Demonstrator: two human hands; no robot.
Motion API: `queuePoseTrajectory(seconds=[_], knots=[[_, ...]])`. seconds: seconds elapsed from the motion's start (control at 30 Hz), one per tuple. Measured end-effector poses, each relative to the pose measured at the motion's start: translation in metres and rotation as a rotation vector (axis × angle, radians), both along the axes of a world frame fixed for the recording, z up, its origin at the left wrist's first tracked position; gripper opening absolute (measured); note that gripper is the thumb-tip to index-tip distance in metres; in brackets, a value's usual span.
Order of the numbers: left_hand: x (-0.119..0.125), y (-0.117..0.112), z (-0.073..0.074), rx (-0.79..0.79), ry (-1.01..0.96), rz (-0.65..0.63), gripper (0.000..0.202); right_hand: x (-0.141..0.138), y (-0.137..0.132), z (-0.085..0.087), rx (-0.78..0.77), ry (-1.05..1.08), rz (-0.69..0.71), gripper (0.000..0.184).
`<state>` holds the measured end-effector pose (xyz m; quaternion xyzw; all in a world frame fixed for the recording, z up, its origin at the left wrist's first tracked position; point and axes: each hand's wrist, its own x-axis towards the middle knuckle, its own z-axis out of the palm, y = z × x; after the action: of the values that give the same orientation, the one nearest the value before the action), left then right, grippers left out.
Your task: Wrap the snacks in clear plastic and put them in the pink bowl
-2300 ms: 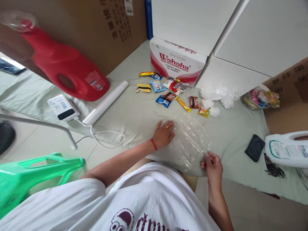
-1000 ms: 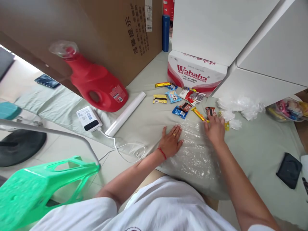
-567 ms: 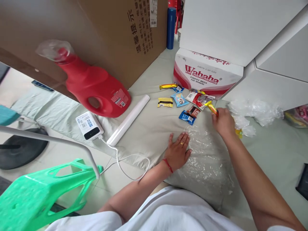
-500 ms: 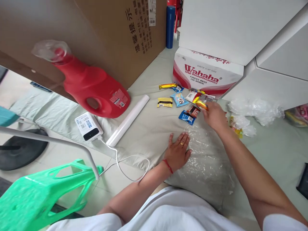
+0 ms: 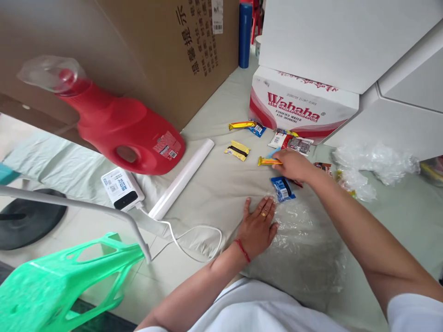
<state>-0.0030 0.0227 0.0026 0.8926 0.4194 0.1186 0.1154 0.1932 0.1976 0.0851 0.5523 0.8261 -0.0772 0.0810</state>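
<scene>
My right hand (image 5: 292, 164) is closed on a slim orange-yellow snack packet (image 5: 267, 161). A light blue packet (image 5: 276, 152) shows at its fingertips; whether it is gripped too is hidden. My left hand (image 5: 259, 225), fingers spread, lies flat at the edge of a clear plastic bag (image 5: 301, 240). Just beyond its fingertips is a dark blue packet (image 5: 283, 189). Farther off are a yellow packet with a black band (image 5: 237, 150), a long yellow packet (image 5: 241, 125) overlapping a blue one (image 5: 256, 129), and white-and-red (image 5: 278, 139) and grey (image 5: 300, 145) packets against the carton.
A Wahaha water carton (image 5: 301, 103) stands behind the packets. On the left are a red jug (image 5: 128, 131), a white roll (image 5: 183, 180), a white cabled device (image 5: 121, 188) and a green stool (image 5: 62, 276). Crumpled clear plastic (image 5: 377, 159) lies at right.
My right hand has moved left and nearer with the orange-yellow packet. The light blue packet has shifted under its fingers. The dark blue packet lies nearer and farther right. My left hand stays put.
</scene>
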Motion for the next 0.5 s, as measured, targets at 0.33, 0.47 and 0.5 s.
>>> queuePoseTrajectory(seconds=[0.33,0.47,0.5], knots=[[-0.003,0.001,0.001,-0.014,0.023,-0.008,0.059,-0.101,0.15,-0.031,0.34,0.032,0.094,0.04],[-0.003,0.002,0.0,-0.017,0.017,-0.002,0.058,-0.102,0.14,-0.051,0.366,0.048,0.058,0.045],[-0.003,0.002,0.0,-0.017,0.014,-0.004,0.057,-0.092,0.13,-0.048,0.403,0.069,0.053,0.045]])
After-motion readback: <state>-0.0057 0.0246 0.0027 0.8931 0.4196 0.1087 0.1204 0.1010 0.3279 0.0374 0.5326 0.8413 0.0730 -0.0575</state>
